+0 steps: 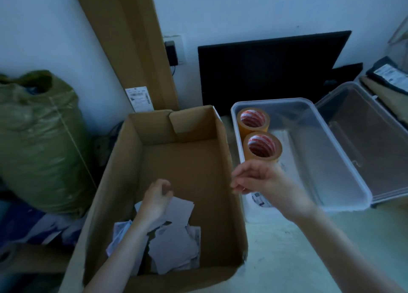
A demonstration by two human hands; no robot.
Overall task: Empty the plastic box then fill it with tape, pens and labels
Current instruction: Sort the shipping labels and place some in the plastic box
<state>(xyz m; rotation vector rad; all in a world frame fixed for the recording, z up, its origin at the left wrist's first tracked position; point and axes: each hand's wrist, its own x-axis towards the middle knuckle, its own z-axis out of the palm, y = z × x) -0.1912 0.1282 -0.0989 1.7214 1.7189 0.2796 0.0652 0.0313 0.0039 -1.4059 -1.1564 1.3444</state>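
Both forearms reach in from the near edge. Inside the cardboard box, the left hand hangs with fingers loosely curled, holding nothing, just above torn paper scraps. Right of that box, the right hand hovers over the clear plastic box, fingers slack and empty. Two tape rolls stand inside it, with a label on its floor.

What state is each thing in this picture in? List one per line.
Plastic box: open, lid off.
Lid: lying beside the box.
Tape rolls: two, upright inside the box.
Cardboard box: open, flaps up.
Paper scraps: piled inside it.
Left hand: loosely curled, empty.
Right hand: relaxed, empty.
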